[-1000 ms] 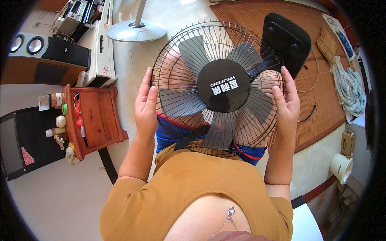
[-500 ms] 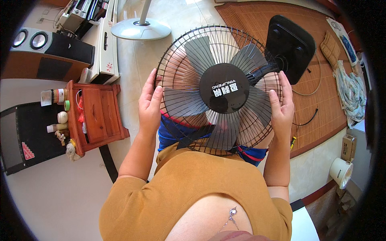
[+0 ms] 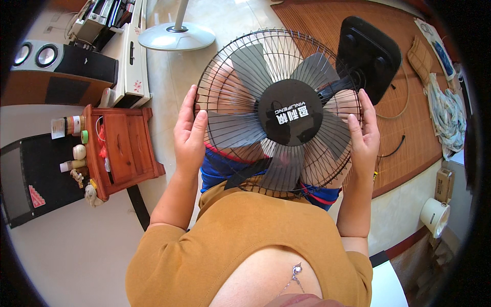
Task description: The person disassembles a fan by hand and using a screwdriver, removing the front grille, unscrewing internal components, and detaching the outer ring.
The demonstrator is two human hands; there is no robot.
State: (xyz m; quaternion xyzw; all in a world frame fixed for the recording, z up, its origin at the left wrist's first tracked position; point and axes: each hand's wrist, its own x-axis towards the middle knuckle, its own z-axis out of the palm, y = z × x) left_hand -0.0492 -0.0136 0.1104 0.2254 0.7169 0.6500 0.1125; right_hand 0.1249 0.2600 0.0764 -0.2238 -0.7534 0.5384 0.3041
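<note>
A black electric fan (image 3: pixel 289 130) lies across my lap, its round wire guard (image 3: pixel 225 66) and central cap facing me. Dark blades show through the wires. My left hand (image 3: pixel 189 135) grips the guard's left rim, thumb over the front and fingers round the outer edge. On the opposite rim my right hand (image 3: pixel 364 133) holds on the same way. Behind the guard, toward the upper right, a short neck leads to the fan's black square base (image 3: pixel 371 61), tipped over above the mat. The fan's rear is mostly hidden.
A brown woven mat (image 3: pixel 396 169) covers the right floor, with a cable (image 3: pixel 394 151) on it. A white round stand base (image 3: pixel 176 38) is ahead. To the left stand a wooden cabinet (image 3: pixel 130 146) and speaker (image 3: pixel 76 66). A white bin (image 3: pixel 434 217) sits far right.
The fan's guard and cap have shifted slightly to the right and turned a little. My right hand has moved slightly right with the rim; my left hand has hardly moved.
</note>
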